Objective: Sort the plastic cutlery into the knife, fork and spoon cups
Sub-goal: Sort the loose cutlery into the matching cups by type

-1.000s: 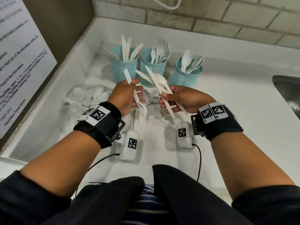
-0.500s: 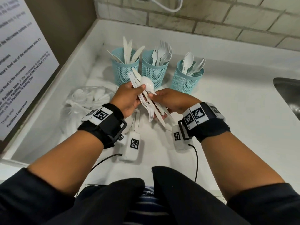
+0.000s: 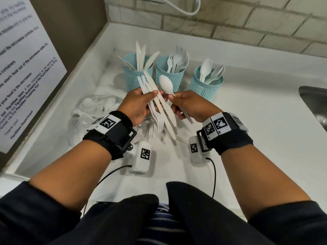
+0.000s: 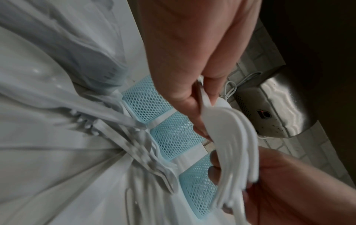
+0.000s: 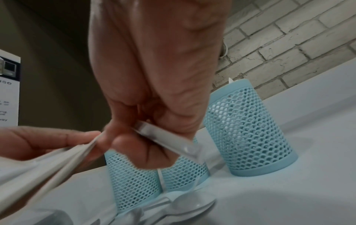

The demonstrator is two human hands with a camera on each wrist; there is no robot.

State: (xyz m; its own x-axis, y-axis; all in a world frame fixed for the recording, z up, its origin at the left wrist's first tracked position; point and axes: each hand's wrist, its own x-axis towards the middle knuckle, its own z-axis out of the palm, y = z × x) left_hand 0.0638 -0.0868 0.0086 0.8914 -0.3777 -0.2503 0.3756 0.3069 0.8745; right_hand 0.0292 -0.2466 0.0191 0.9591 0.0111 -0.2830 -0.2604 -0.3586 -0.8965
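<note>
Three light-blue mesh cups stand in a row at the back: the knife cup (image 3: 137,76), the fork cup (image 3: 170,76) and the spoon cup (image 3: 206,85). In front of them my left hand (image 3: 150,101) grips a bundle of white knives and forks (image 3: 161,114), blades and tines pointing down towards me. Close beside it, my right hand (image 3: 172,98) pinches a white spoon (image 3: 166,84) by the neck, bowl up, with the handle running down through the palm. The right wrist view shows that spoon handle (image 5: 167,141) held in curled fingers. More loose cutlery (image 3: 148,131) lies on the counter under my hands.
A clear plastic bag (image 3: 95,108) of white cutlery lies at the left. A steel sink (image 3: 315,106) opens at the right edge. The brick wall (image 3: 230,23) stands just behind the cups, and a panel with a printed notice (image 3: 26,68) closes the left side.
My hands came together in front of the cups. The knives that my right hand held went into my left hand's bundle; my right hand keeps only the spoon.
</note>
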